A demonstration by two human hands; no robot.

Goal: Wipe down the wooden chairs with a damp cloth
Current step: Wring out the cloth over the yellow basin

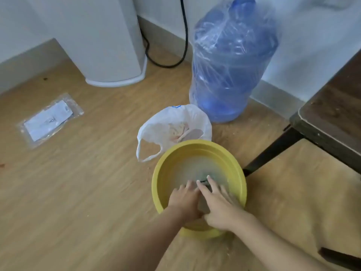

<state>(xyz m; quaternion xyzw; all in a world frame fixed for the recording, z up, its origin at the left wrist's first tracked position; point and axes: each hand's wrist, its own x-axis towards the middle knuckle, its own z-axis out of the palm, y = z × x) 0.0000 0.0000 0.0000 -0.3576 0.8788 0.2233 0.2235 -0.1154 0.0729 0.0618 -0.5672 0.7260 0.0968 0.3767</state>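
A yellow basin (162,184) stands on the wood floor, holding cloudy water. A dark greenish cloth (204,180) lies under the water near the basin's middle, mostly hidden and blurred. Both my hands are inside the basin, side by side. My left hand (184,199) dips its fingers into the water beside the cloth. My right hand (218,202) lies flat with its fingers spread, the fingertips touching the cloth. A dark wooden seat (332,106) with black legs stands at the right edge of the view.
A white plastic bag (172,130) sits just behind the basin. Behind that stands a large blue water jug (232,61) wrapped in clear film. A white appliance base (115,55) and a black cable (184,36) are by the wall. A clear packet (49,120) lies on the floor at the left.
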